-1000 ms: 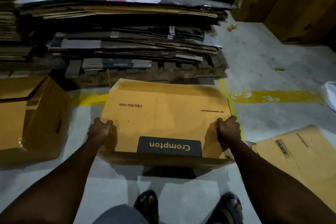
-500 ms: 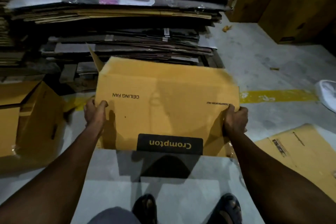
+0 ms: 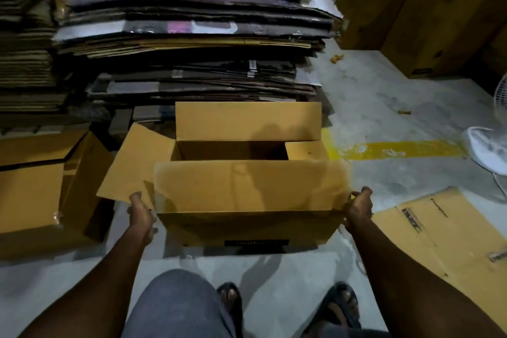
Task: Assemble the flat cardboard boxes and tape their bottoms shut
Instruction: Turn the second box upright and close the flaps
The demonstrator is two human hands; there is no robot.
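A yellow-brown cardboard box (image 3: 247, 225) stands squared up on the grey floor in front of me, its open end facing up. Its flaps stick out: a far flap upright, a left flap splayed outward, a near flap leaning toward me, a small right flap folded in. My left hand (image 3: 141, 217) holds the box at its near left corner, fingers on the left flap's edge. My right hand (image 3: 358, 208) grips the near right corner. A dark printed label shows low on the near wall. No tape is visible.
A tall stack of flattened cartons (image 3: 192, 35) on a pallet stands just beyond the box. An assembled box (image 3: 41, 189) sits at left. A flat carton (image 3: 444, 241) lies on the floor at right. Large boxes (image 3: 428, 14) stand far right, a white fan (image 3: 488, 151) at the edge.
The box was lying on its side with its printed face up; now it has been turned upright, open end up with flaps spread. Both hands shifted to its near corners.
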